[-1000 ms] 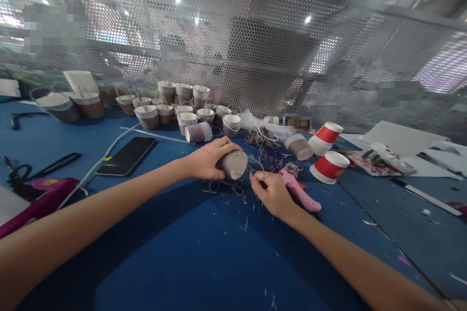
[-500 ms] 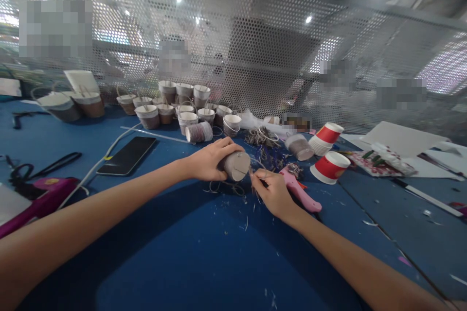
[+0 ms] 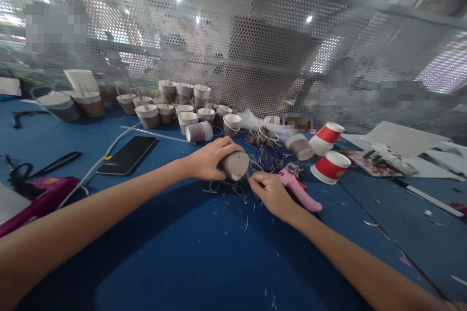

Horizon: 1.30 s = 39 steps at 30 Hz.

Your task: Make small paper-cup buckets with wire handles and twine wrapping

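My left hand (image 3: 209, 160) is wrapped around a small cup (image 3: 236, 166) with a greyish-brown covering. The cup lies tilted on its side, its round base turned toward me. Just right of that base, my right hand (image 3: 272, 194) has its thumb and fingers pinched together. A thin strand seems to be between those fingertips, too fine to make out. Beneath the cup, loops of thin cord (image 3: 226, 187) lie on the blue table. Close beside my right hand rests a pink glue gun (image 3: 301, 193).
Several wrapped cups with cord handles (image 3: 188, 119) stand behind. Red-and-white paper cups (image 3: 330, 167) are on the right. A tangle of cord (image 3: 262, 137) lies beyond my hands. On the left are a black phone (image 3: 127, 155), a white cable (image 3: 97, 165) and a purple tool (image 3: 44, 199).
My right hand's fingertips have shifted slightly left and down by the cup's base. The cup has turned or tipped a little in my left hand.
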### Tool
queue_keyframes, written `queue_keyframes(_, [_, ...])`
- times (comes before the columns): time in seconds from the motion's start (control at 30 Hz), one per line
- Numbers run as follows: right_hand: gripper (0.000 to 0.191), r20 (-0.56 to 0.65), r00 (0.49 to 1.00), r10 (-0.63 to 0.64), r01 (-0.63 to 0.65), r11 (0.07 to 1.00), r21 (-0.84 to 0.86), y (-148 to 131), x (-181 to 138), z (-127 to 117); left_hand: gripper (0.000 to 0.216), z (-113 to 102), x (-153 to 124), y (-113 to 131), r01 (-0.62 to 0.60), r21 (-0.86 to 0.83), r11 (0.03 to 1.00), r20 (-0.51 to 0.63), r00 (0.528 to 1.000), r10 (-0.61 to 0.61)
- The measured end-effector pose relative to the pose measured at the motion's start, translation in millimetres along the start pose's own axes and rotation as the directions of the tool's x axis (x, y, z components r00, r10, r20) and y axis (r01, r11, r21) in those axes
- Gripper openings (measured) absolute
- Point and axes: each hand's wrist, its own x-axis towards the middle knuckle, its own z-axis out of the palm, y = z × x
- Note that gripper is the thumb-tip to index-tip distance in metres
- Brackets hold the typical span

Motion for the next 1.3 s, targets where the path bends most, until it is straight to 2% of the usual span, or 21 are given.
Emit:
queue_keyframes(0.37, [0.038,0.019,0.999,0.029,-0.030,0.998,0.048,3,2,1,0.070,1,-1,0,-0.017,-0.037,0.999,-0.025,1.000,0.016])
queue_keyframes(0.8, [0.037,0.014,0.997,0.080,-0.081,0.996,0.042,0,2,1,0.068,1,-1,-1,-0.002,-0.084,0.996,-0.003,1.000,0.001])
queue_keyframes(0.97, [0.031,-0.102,0.992,0.079,-0.065,0.989,0.132,-7,1,-8,0.064,0,0,2,0.074,-0.202,0.977,-0.057,0.995,-0.087])
queue_keyframes(1.1, [0.021,-0.250,0.967,0.043,0.020,0.970,0.244,-13,-5,-14,0.061,2,3,1,0.167,-0.454,0.875,-0.101,0.966,-0.237])
queue_keyframes(1.2, [0.021,-0.354,0.935,0.020,0.093,0.950,0.298,-12,-9,-14,0.058,6,5,-1,0.243,-0.659,0.712,-0.019,0.941,-0.338])
queue_keyframes(1.3, [0.022,-0.350,0.937,-0.005,0.118,0.946,0.303,-8,-10,-11,0.057,9,7,-2,0.296,-0.764,0.573,0.045,0.910,-0.411])
